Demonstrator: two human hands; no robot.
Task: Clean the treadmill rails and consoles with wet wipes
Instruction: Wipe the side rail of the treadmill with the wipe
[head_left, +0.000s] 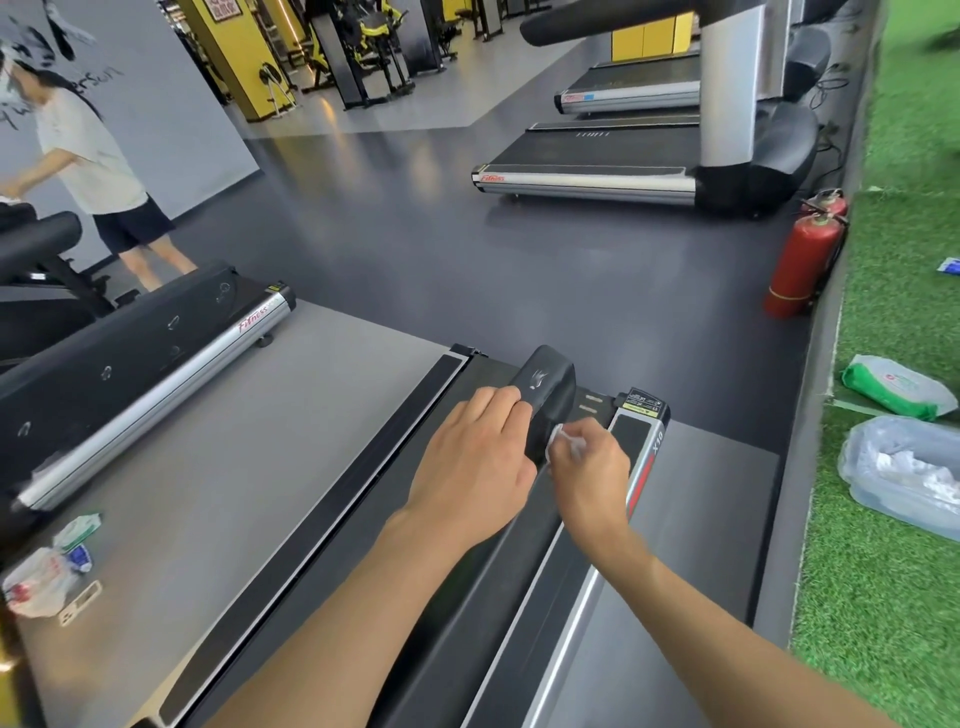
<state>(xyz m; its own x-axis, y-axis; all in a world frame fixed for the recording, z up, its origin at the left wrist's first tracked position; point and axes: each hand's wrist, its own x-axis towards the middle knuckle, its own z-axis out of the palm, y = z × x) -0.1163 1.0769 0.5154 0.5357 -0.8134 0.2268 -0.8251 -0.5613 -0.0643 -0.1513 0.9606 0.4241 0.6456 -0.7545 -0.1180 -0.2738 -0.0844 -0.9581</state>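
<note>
Rail (551, 382): black end piece, above treadmill deck (363, 545).
Left hand (472, 457): fingers curled over rail top, holding it.
Right hand (589, 470): pinches white wipe (558, 435) against rail's right side.
Pack (893, 387): on turf (883, 597).
2 extinguishers (800, 265): by turf edge.

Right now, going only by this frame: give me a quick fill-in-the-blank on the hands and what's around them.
1. The left hand holds the end of the black ____.
2. The right hand pinches a white ____ against it.
3. The extinguisher standing by the grass is ____.

Missing words: rail; wipe; red.
</note>
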